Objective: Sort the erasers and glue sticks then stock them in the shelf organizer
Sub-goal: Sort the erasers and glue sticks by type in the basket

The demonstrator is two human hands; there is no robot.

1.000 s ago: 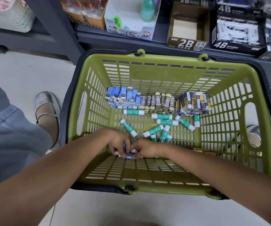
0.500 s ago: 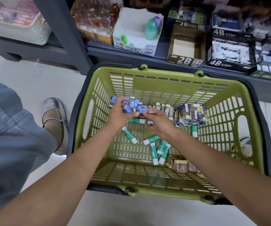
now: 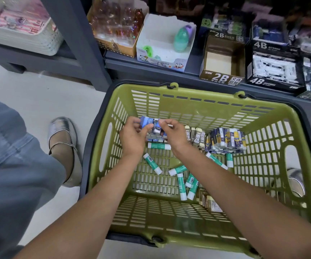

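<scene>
Basket (image 3: 203, 101): both hands' fingers (image 3: 147, 128) apparently pinching blue erasers (image 3: 152, 122).

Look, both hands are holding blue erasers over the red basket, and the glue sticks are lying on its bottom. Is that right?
Almost. The basket is green, not red, as the head view shows. The rest holds: the left hand and right hand are holding blue erasers over it, and the glue sticks are lying on its bottom.
</scene>
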